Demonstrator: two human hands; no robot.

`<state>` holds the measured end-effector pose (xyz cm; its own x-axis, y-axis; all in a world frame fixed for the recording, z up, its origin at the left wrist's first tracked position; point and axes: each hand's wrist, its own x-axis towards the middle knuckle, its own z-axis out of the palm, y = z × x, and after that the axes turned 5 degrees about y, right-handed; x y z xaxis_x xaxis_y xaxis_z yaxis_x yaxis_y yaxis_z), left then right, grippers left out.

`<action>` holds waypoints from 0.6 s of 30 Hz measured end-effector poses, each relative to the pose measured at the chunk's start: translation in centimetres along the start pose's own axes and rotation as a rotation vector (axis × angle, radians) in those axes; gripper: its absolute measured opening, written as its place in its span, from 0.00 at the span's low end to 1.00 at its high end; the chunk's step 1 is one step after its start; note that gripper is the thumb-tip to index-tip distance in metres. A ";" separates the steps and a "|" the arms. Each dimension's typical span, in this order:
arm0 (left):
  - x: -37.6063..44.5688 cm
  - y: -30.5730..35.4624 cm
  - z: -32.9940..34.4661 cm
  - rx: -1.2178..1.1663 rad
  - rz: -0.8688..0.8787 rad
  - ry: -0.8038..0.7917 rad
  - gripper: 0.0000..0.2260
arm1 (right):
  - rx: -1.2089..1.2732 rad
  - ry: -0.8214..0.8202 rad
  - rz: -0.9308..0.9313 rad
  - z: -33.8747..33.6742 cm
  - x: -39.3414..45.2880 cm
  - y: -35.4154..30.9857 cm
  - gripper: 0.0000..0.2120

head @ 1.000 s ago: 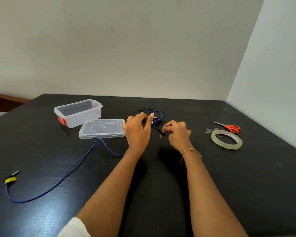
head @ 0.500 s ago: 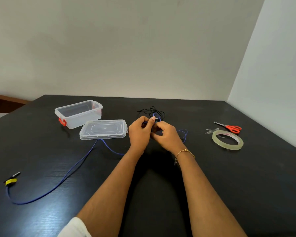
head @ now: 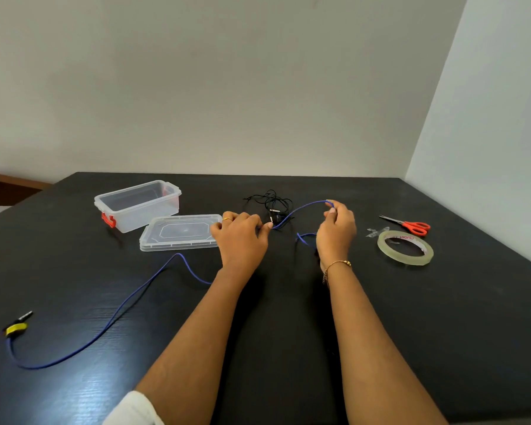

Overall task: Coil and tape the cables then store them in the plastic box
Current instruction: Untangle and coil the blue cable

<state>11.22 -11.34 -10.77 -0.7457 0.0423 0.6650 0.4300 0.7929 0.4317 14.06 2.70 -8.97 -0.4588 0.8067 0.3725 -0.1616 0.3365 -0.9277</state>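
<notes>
A dark table [head: 442, 332] with a faintly grained, slightly glossy wood-like surface is seen. At upper left, a clear smooth plastic box [head: 137, 205] and its lid [head: 181, 236] are shown. At right, a glossy translucent tape roll [head: 405, 248] and metal-bladed, orange plastic-handled scissors [head: 410, 225] are seen.

Black table [head: 411, 332], plastic box [head: 138, 205], lid [head: 181, 236], blue cable [head: 111, 320], tape roll [head: 405, 248], scissors [head: 406, 224]

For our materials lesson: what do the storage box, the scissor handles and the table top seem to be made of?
Storage box: clear plastic, glossy; the table shows through its walls, and its latch is red.
Scissor handles: probably red-orange plastic, smooth and evenly coloured.
Table top: black, likely wood or laminate; fine grain lines catch the light.
</notes>
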 end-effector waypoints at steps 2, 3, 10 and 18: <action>0.0 0.0 -0.1 0.137 -0.043 -0.084 0.14 | -0.074 0.027 -0.070 -0.5 0.4 0.3 0.15; 0.1 0.0 -0.2 0.183 -0.057 -0.125 0.14 | -0.116 0.015 -0.127 -0.6 0.4 0.5 0.15; 0.0 -0.1 0.1 0.212 0.001 -0.263 0.20 | -0.292 -0.182 -0.539 -0.4 -0.3 0.9 0.13; -0.1 2.1 0.2 -0.599 0.095 -0.116 0.16 | -0.324 -0.476 -0.633 -0.5 -0.9 0.5 0.12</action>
<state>12.11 -9.52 -10.09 -0.7258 0.1883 0.6616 0.6836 0.3050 0.6631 14.84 2.39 -9.79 -0.6959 0.1543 0.7014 -0.2870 0.8355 -0.4686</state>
